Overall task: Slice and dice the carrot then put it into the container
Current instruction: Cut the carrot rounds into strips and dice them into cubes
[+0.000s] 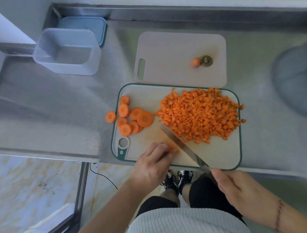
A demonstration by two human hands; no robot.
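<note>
While curled fingertips [165, 148] of the left hand [152, 166] pin carrot strips [173, 148] near the green-rimmed board's [221, 154] front edge, the right hand [231, 185] grips the knife [181, 144] handle, blade angled up-left beside them; diced carrot [200, 114] heaps the board's right half, spilling at its edge; round slices [129, 115] crowd the left rim, one on the steel counter [61, 111]; the clear container [67, 51] sits well apart, far left.

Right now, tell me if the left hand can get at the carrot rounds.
Probably yes. The carrot rounds lie uncovered just beyond the left hand on the same board; the knife is off to its right, not between them.
</note>
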